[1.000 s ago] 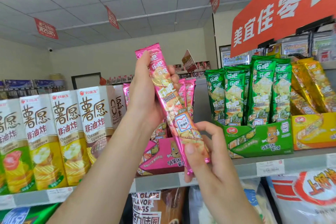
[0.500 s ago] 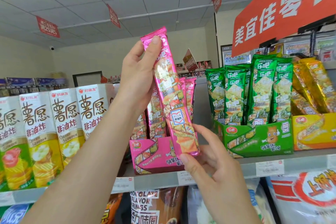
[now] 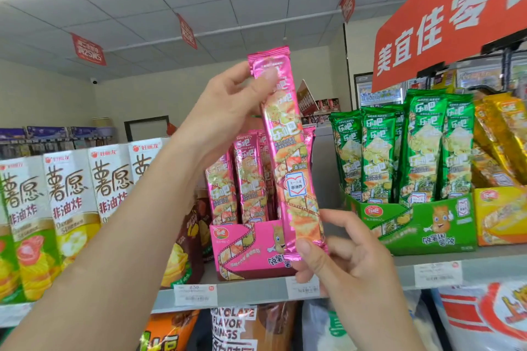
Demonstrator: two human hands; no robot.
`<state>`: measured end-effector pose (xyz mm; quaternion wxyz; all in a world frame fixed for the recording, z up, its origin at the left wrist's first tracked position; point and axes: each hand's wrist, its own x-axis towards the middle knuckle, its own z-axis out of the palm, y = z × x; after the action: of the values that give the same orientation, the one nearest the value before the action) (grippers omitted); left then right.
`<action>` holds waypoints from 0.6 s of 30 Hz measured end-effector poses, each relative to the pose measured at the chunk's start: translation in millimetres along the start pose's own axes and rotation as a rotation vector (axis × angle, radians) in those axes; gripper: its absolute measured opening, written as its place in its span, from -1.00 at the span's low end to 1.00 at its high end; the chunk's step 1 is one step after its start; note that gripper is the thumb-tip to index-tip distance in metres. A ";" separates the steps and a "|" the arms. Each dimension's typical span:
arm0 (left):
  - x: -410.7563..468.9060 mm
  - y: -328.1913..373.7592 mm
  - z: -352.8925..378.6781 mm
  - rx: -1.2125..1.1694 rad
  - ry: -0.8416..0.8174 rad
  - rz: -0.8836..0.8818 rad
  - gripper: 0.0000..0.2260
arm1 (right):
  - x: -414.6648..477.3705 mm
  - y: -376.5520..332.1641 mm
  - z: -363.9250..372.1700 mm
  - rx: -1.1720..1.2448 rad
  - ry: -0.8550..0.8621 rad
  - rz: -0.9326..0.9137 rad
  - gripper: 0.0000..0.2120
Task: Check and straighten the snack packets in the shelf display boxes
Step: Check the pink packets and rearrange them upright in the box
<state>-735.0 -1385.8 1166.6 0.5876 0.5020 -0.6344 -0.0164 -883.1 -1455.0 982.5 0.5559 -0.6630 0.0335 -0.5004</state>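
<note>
A long pink snack packet (image 3: 288, 157) stands nearly upright in the air in front of the pink display box (image 3: 245, 248). My left hand (image 3: 225, 111) pinches its top end between thumb and fingers. My right hand (image 3: 342, 259) pinches its bottom end, thumb on the front. Several more pink packets (image 3: 242, 179) stand upright inside the pink box behind it. To the right, a green display box (image 3: 422, 225) carries several upright green packets (image 3: 399, 151).
A yellow display box (image 3: 502, 214) with leaning yellow packets sits at the far right. White snack cartons (image 3: 71, 202) line the shelf on the left. The grey shelf edge (image 3: 256, 291) carries price tags, and larger bags fill the shelf below. A red sign (image 3: 445, 25) hangs above.
The pink packet has gone from tilted to nearly upright and risen. My left hand moved up to its top end. The view drew closer to the shelf.
</note>
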 end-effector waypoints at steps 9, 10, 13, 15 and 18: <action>14.9 34.9 -33.0 0.083 0.253 0.197 -0.63 | 58.5 -31.7 -27.2 -0.402 -0.013 -0.148 -0.65; 16.7 37.9 -34.0 0.152 0.238 0.205 -0.61 | 71.1 -32.5 -28.0 -0.411 -0.017 -0.112 -0.63; 21.6 39.8 -28.3 0.342 0.165 0.224 -0.56 | 103.9 -28.5 -20.2 -0.443 -0.073 0.000 -0.42; 24.2 34.2 -24.2 0.392 0.109 0.212 -0.58 | 121.2 -23.7 -11.6 -0.430 -0.101 0.056 -0.33; 22.6 18.2 -19.1 0.456 0.038 0.157 -0.60 | 142.4 -16.0 -4.4 -0.293 -0.088 0.139 -0.27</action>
<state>-727.4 -1380.8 1200.1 0.4705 0.5711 -0.6475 0.1823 -823.6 -1537.5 1083.5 0.4876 -0.7541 0.1276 -0.4210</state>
